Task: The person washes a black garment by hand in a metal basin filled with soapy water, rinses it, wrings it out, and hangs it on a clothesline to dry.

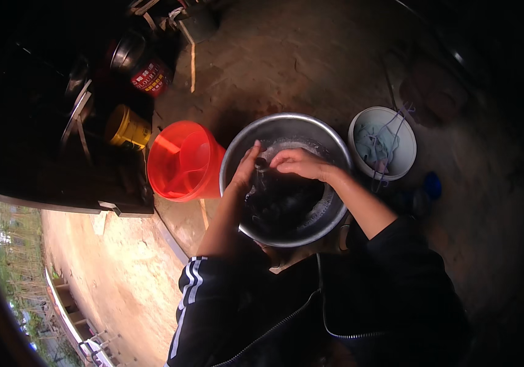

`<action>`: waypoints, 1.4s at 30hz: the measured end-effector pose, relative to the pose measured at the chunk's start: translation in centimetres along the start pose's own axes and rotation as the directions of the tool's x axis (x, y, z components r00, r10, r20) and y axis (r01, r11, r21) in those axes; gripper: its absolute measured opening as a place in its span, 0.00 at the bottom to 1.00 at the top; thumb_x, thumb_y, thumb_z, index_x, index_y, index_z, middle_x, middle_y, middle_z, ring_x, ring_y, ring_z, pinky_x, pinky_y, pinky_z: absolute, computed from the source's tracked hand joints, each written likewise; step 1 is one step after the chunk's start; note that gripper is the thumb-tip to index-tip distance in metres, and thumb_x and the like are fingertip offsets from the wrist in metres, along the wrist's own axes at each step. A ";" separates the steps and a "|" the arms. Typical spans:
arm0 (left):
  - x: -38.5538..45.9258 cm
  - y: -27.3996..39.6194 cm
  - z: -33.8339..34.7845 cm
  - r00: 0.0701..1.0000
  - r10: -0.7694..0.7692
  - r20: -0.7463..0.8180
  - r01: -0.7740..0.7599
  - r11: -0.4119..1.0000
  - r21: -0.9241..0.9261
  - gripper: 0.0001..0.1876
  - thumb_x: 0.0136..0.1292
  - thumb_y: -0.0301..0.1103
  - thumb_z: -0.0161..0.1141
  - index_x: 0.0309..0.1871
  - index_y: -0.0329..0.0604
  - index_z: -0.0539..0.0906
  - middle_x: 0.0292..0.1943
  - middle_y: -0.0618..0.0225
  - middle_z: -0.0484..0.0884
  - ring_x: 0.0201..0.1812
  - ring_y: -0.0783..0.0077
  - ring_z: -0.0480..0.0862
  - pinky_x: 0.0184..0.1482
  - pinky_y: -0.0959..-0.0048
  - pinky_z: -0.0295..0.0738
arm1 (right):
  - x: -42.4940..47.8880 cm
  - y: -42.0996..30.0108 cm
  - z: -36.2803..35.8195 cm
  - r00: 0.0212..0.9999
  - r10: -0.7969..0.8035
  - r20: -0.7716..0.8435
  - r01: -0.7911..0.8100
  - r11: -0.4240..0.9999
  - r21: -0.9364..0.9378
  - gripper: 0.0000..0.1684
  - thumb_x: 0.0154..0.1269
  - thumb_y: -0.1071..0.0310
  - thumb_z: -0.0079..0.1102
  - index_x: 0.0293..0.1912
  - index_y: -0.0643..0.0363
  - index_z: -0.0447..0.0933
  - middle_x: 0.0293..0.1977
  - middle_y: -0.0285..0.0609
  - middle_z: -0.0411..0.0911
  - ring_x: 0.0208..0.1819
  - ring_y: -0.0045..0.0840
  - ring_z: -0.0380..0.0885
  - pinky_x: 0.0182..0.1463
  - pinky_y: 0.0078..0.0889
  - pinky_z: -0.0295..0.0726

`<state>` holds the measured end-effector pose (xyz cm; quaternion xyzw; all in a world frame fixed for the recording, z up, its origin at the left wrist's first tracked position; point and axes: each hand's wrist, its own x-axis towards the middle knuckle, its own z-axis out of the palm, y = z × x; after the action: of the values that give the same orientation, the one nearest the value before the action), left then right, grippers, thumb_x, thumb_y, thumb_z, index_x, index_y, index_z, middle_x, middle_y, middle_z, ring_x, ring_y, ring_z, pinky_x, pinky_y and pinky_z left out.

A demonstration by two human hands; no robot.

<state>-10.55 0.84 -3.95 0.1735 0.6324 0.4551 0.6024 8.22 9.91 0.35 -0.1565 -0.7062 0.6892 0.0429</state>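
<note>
A round metal basin (285,119) stands on the floor in front of me, with soapy water and a dark cloth (285,202) in it. My left hand (246,165) is raised over the basin's left part, thumb up, against a small dark piece, perhaps a fold of the dark cloth; its grip on it is unclear. My right hand (301,164) is just to the right of that dark piece, fingers bent and pointing left, over the suds. Whether its fingertips touch the piece cannot be told. Much of the cloth lies in dark water and shadow.
A red bucket (216,160) with a red dipper (194,153) is left of the basin. To the right stands a white bucket (409,160) holding pale cloth and hangers (397,128). Farther left are a yellow bucket (135,130) and a red printed container (152,78). A doorway opens lower left.
</note>
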 end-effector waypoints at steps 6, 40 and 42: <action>-4.7 -4.4 5.0 0.876 0.476 0.081 -0.227 0.259 0.939 0.36 0.56 0.50 0.58 0.68 0.52 0.61 0.66 0.42 0.53 0.65 0.40 0.59 0.65 0.56 0.56 | -3.6 4.4 3.2 0.895 0.008 -0.447 -0.347 0.642 -0.683 0.40 0.57 0.49 0.56 0.67 0.47 0.56 0.68 0.53 0.44 0.67 0.53 0.48 0.66 0.55 0.51; -7.1 -3.5 5.6 0.730 0.613 0.301 -0.443 0.090 0.892 0.15 0.57 0.43 0.59 0.43 0.45 0.81 0.62 0.45 0.62 0.60 0.41 0.65 0.61 0.53 0.62 | -6.3 2.2 3.1 0.940 -0.009 -0.342 -0.266 0.607 -0.749 0.37 0.59 0.49 0.55 0.65 0.48 0.59 0.66 0.54 0.49 0.66 0.48 0.51 0.66 0.56 0.49; -7.1 -5.8 5.8 0.711 0.619 0.333 -0.394 -0.042 0.918 0.16 0.58 0.43 0.58 0.45 0.45 0.80 0.64 0.45 0.59 0.61 0.40 0.63 0.61 0.51 0.61 | -6.8 3.6 4.7 0.951 0.013 -0.309 -0.278 0.475 -0.835 0.37 0.61 0.53 0.52 0.68 0.45 0.54 0.67 0.52 0.47 0.68 0.45 0.48 0.66 0.62 0.47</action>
<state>-1.77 -5.49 -3.42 0.6847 0.7070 0.1579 0.0805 13.98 3.53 -2.37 -0.3053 -0.9284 0.2116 -0.0090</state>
